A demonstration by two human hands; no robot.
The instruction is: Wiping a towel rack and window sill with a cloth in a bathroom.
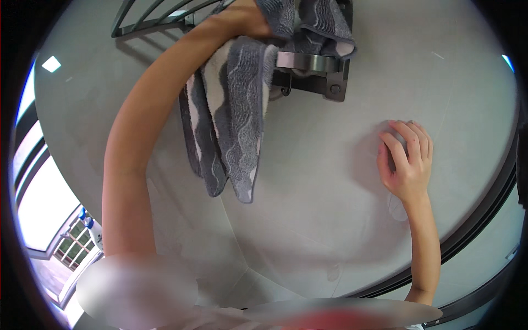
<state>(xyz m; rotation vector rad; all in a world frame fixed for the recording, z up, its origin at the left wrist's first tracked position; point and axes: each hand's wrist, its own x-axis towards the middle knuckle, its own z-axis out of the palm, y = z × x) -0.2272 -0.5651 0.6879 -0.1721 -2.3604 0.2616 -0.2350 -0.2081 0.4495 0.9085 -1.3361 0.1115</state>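
At 12 o'clock, the grey and cream towel [231, 115] hangs over a dark metal rack [313, 63] on the pale wall [308, 209]. Left hand [250, 19] grips its top, fingers hidden. Toward 3 o'clock, right hand [407, 162] presses flat, fingers together, on the wall.

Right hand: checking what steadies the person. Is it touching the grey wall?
Touching. The head view shows the right hand pressed flat on the grey wall, fingers spread, no gap visible.

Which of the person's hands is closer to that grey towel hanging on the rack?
Left. The left hand is up at the grey towel on the rack, touching it. The right hand rests flat on the wall, apart from it.
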